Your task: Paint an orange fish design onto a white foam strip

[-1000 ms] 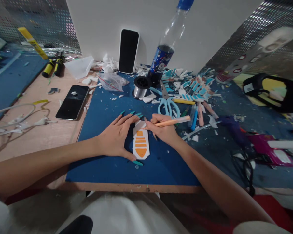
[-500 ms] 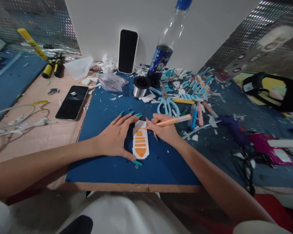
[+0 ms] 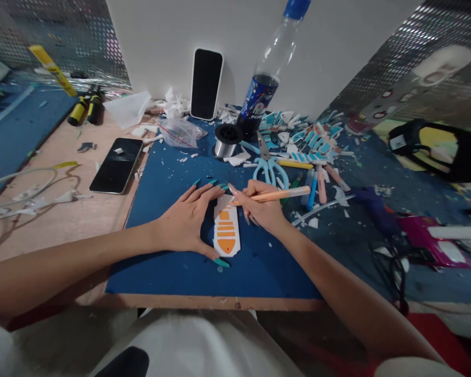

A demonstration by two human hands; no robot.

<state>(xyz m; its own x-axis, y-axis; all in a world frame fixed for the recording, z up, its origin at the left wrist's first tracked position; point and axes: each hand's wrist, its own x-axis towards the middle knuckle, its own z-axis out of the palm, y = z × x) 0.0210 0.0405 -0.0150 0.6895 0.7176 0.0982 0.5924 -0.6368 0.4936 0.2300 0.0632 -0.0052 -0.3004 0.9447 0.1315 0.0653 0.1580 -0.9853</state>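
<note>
A small white cut-out [image 3: 226, 233] with orange stripes and an orange pointed tip lies on the blue mat [image 3: 172, 272]. My left hand [image 3: 188, 220] rests flat beside it, fingers spread, thumb and fingertips touching its left edge. My right hand [image 3: 261, 209] is closed around an orange marker [image 3: 277, 196], whose tip meets the upper end of the cut-out.
Blue scissors [image 3: 270, 165], several markers and cut paper scraps lie just behind my right hand. A wire spool [image 3: 226, 140], a cola bottle [image 3: 261, 94], an upright phone [image 3: 206, 84] and a plastic bag stand at the back. A second phone [image 3: 116, 164] and cables lie left.
The right hand has shifted slightly up and left with the marker, its tip now at the very top of the cut-out. The left hand has stayed put.
</note>
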